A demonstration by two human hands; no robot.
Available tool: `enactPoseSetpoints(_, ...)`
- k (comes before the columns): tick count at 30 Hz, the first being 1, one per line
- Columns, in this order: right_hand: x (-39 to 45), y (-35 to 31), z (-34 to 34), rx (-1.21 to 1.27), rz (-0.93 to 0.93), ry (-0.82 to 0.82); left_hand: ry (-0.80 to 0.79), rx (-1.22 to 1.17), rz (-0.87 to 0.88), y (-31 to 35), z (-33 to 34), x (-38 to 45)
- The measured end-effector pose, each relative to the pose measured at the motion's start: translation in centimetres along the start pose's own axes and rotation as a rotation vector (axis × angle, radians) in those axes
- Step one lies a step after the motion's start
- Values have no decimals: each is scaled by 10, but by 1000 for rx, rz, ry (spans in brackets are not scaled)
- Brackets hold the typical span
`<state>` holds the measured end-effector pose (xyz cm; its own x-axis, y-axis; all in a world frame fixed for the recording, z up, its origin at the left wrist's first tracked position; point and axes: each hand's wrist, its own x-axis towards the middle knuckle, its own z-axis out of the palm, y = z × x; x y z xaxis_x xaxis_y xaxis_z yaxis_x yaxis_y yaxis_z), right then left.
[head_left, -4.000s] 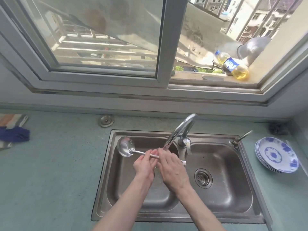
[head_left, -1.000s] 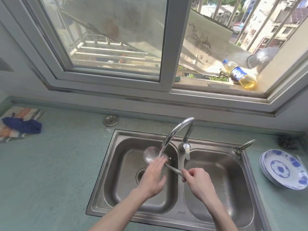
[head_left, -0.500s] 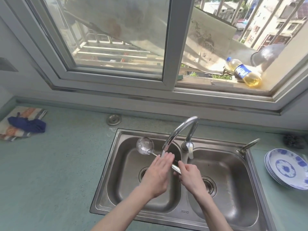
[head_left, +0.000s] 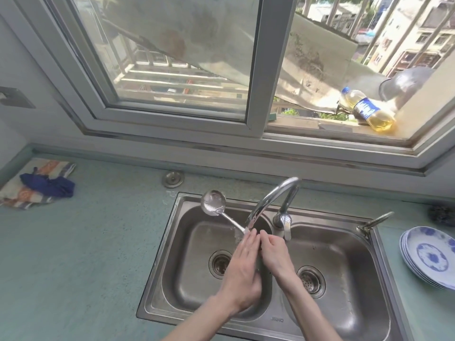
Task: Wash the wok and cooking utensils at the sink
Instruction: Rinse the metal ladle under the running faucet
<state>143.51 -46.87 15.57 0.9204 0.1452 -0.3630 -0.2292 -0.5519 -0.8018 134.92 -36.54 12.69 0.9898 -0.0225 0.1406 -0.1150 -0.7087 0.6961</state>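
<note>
Gripped at its handle end by the right hand (head_left: pixel 275 254), whose fingers are curling round it, the ladle (head_left: pixel 213 203) is being held slanted over the left basin of the sink (head_left: pixel 172 242), bowl up beyond the tap (head_left: pixel 270 200). The left hand (head_left: pixel 242 269) is being laid on the handle with fingers straight. Blue-patterned plates (head_left: pixel 428 257) are sitting stacked on the bench (head_left: pixel 86 254) at the right.

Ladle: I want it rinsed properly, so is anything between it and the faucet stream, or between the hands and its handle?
Nothing visible. The ladle handle runs under the faucet spout, and both the left hand and right hand are already at the handle over the sink.
</note>
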Motion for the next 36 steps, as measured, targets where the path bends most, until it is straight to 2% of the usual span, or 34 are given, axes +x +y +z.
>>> enactPoseSetpoints(2,-1,-4,0,-56,-43,-1,61,-90,-20,-4,-3,0)
enactPoseSetpoints(4,0,-1,0,-119,-76,0,140,-205,-151,-8,-4,2)
enactPoseSetpoints(6,0,3,0,-157,-89,6,199,-357,-417,-10,-5,11)
enactPoseSetpoints(8,-2,7,-1,-178,-106,19,219,-665,-738,-12,-7,26)
enactPoseSetpoints(10,-6,10,-6,-161,-143,16,218,-961,-939,-15,-9,40)
enactPoseSetpoints(13,-14,18,-16,-51,-194,-48,260,-1184,-983,-17,-15,55)
enactPoseSetpoints(17,-21,42,-32,-43,-261,-111,366,-1306,-1001,-14,-16,63)
enactPoseSetpoints(21,-21,65,-45,-311,-357,-55,353,-1376,-1033,1,-5,62)
enactPoseSetpoints(24,-25,55,-44,-516,-348,-72,323,-1417,-1044,13,3,57)
enactPoseSetpoints(27,-27,47,-47,-706,-378,-6,310,-1479,-1021,12,2,57)
enactPoseSetpoints(29,-29,52,-55,-739,-401,20,379,-1560,-1025,3,-8,62)
enactPoseSetpoints(33,-29,70,-64,-720,-413,-31,492,-1709,-1150,-9,-31,69)
enactPoseSetpoints(36,-21,85,-73,-739,-449,32,573,-1768,-1254,-13,-35,68)
